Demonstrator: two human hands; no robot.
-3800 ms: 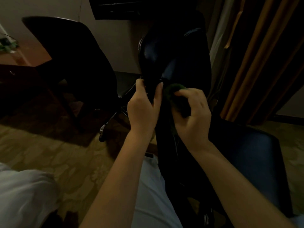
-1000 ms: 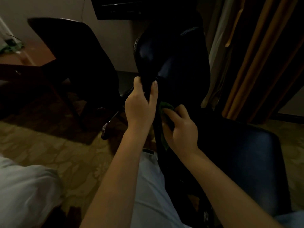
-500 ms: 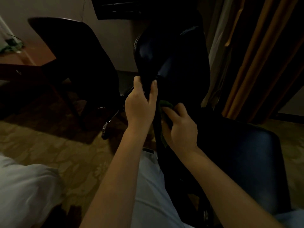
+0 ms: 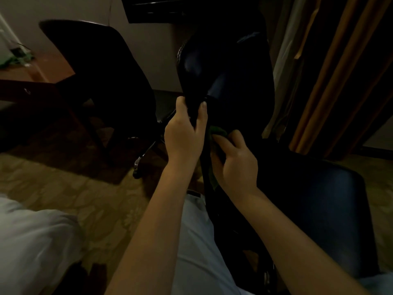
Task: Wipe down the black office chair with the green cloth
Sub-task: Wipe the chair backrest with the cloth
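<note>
Head view looked down on the black office chair, which stood right of centre, its tall back rising far and its seat spreading near and right. The left hand gripped the left edge of the back, thumb on one side and fingers curled round the other. Just right of it, the right hand held the green cloth bunched under curled fingers, pressed against the dark surface low on the back.

The cloth looked soft and light, likely to fold or slip unless kept wadded in the palm. The chair seemed heavy, with a smooth, faintly glossy covering that a cloth should slide over easily. It would probably swivel or roll under pressure, so the stiff edge of the back seemed the sensible place to steady it.

Much was lost in the dim light. The right hand hid most of the cloth, leaving only a small green fold showing. Where back met seat was black and unreadable. The chair's base was hidden, and I could not tell whether the caster on the carpet belonged to it or to the second chair at far left.
</note>
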